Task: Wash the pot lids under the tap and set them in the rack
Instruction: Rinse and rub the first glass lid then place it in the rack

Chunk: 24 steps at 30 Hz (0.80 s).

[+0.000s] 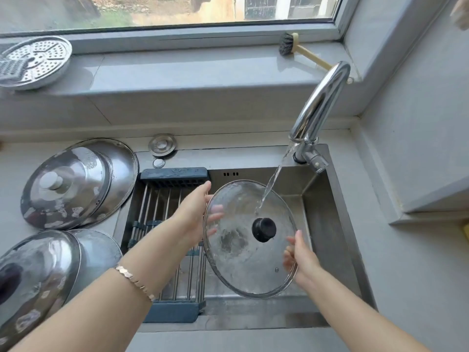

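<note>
Glass round pot lid with black knob [236,262] is being held tilted over the steel sink [327,224] under the stream of the chrome tap [319,102], left hand [193,214] and right hand [302,260] pinching opposite rim edges; running water is making a slip likely.

1. My only view, the head camera, looks forward and down from just in front of the sink [327,224].
2. It sits close; the window [177,11] behind the sink tops my frame.
</note>
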{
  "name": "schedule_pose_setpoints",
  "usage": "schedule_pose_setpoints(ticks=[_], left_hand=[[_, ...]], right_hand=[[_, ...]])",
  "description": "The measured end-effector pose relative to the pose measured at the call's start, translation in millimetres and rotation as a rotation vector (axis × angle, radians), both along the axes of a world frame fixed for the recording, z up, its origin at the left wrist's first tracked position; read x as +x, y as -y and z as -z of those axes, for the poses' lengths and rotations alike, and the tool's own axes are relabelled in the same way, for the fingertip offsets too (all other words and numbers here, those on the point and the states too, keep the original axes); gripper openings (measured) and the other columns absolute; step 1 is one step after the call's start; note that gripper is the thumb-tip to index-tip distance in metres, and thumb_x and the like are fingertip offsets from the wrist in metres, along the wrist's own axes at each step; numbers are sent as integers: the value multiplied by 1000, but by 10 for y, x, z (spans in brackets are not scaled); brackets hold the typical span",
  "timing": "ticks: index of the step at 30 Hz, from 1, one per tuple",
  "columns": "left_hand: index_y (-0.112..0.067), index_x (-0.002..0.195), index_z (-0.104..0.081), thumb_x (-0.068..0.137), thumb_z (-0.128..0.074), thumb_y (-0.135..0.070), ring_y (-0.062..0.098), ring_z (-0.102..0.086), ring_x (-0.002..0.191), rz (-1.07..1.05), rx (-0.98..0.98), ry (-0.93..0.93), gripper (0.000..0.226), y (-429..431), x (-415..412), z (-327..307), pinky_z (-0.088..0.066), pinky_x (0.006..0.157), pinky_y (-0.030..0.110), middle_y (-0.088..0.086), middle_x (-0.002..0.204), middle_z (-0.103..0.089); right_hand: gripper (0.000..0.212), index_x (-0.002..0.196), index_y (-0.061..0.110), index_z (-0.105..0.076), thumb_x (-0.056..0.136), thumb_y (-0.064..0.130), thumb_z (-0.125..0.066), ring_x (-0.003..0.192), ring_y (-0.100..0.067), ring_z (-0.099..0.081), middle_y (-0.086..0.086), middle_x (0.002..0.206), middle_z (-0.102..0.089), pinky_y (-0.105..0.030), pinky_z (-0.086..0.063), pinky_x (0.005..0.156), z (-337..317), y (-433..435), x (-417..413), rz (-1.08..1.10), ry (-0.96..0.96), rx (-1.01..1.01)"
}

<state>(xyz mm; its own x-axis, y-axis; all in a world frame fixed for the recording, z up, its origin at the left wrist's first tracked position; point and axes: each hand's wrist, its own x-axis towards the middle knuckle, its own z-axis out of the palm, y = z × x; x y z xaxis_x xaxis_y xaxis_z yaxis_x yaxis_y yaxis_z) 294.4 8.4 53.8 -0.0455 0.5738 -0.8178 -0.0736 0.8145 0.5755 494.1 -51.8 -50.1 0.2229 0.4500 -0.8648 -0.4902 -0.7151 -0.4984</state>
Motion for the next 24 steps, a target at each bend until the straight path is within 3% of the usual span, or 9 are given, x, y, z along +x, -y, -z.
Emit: schedule_pose_setpoints(ticks=[3, 7, 9, 11, 13, 15, 17, 22, 24], left_hand=[[-15, 107, -58, 95, -34, -50, 18, -59, 89, 40, 64, -24, 44, -83, 161, -154, -38, 99, 42, -2, 75, -59], [-15, 117, -59, 95, -35, -49, 16, -61, 95, 107, 156, -59, 46, -104, 409, -269, -37, 97, 39, -2, 90, -64], [-16, 119, -59, 96, -33, -48, 14, -60, 93, 172, 210, -75, 47, -79, 475, -296, -31, 103, 41, -2, 98, -65], [-18, 117, -61, 97, -31, -46, 11, -61, 94, 205, 265, -107, 45, -44, 459, -280, -29, 104, 40, -5, 100, -66], [-19, 113, -63, 98, -31, -41, 10, -61, 91, 154, 313, -127, 42, -3, 365, -219, -30, 98, 39, -5, 96, -66], [-18, 107, -64, 99, -31, -37, 9, -60, 85, 43, 321, -162, 39, 42, 215, -129, -31, 93, 39, -4, 91, -65], [-15, 97, -62, 99, -33, -36, 12, -59, 85, -110, 243, -180, 36, 73, 49, -16, -30, 98, 42, -3, 85, -63], [-10, 91, -57, 99, -33, -39, 20, -56, 87, -425, -49, 0, 38, 144, -266, 267, -31, 99, 49, 2, 79, -58], [-11, 87, -56, 99, -32, -40, 20, -54, 88, -479, -121, 62, 40, 182, -303, 317, -34, 93, 47, 3, 81, -58]], right_hand=[[45, 97, 10, -56, 96, 50, -35, 42, -13, -45, 2, 38, -45, -23, -40, 43, 184, 107, -199, 7, -29, -81], [67, 120, 5, -53, 92, 60, -28, 59, -19, -49, -9, 69, -55, -30, -43, 55, 300, 128, -329, 60, -140, -107], [63, 122, 9, -50, 92, 61, -27, 68, -21, -54, -10, 81, -56, -33, -48, 58, 290, 92, -340, 132, -205, -103], [61, 120, 10, -49, 93, 59, -26, 79, -24, -60, -8, 85, -58, -33, -54, 59, 231, 46, -314, 154, -216, -71], [59, 121, 8, -50, 95, 56, -28, 93, -30, -63, -6, 79, -54, -38, -56, 76, 176, 9, -263, 141, -131, -47], [47, 104, 10, -53, 96, 50, -30, 68, -24, -58, -3, 68, -45, -32, -50, 62, 86, -36, -219, 100, 41, 4], [37, 88, 12, -51, 97, 42, -33, 51, -14, -37, -1, 62, -36, -25, -32, 49, -87, -108, -197, 16, 218, 76], [39, 96, -9, -54, 95, 28, -43, 58, -17, -41, -3, 63, -40, -24, -35, 52, -570, -359, -157, -272, 456, 304], [37, 98, -11, -55, 95, 24, -44, 61, -18, -45, -6, 67, -46, -15, -39, 46, -761, -455, -152, -381, 502, 388]])
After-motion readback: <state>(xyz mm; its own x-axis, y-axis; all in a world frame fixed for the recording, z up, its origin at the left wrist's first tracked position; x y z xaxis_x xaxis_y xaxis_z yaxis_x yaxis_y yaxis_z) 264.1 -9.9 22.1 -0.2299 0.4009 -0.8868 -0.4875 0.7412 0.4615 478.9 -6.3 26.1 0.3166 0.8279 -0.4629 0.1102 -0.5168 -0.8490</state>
